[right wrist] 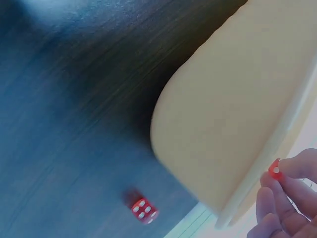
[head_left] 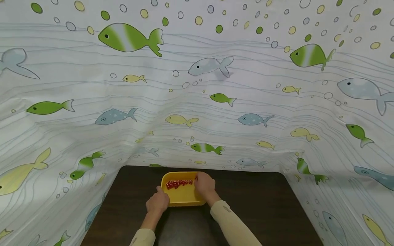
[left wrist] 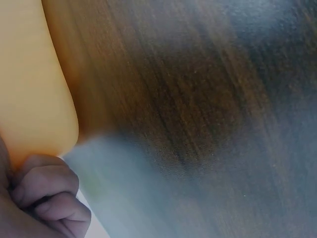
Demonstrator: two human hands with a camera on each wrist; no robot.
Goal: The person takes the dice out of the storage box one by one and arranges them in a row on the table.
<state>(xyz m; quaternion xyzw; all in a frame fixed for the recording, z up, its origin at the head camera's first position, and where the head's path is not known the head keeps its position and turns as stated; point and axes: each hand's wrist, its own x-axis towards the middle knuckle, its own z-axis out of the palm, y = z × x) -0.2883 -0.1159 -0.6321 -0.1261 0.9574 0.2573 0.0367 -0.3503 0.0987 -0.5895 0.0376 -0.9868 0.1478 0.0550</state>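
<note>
Red cubic die with white pips (right wrist: 276, 170), lower right of right-wrist frame — pinched by right hand (head_left: 205, 185); left hand (head_left: 158, 201) grips yellow plastic tray (head_left: 183, 197). Probable step: transfer — next calls for clearing the rim.

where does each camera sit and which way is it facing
Head: worn on the head, looking forward and down at the yellow tray and dark table; left hand, right hand and both sleeves show.
Left wrist: on that wrist, facing the tray's outside and the table; curled left fingers show.
Right wrist: on that wrist, facing the tray's outside and a loose red die; right fingers pinching another die show.
Shared: both wrist views show tray and table.
</note>
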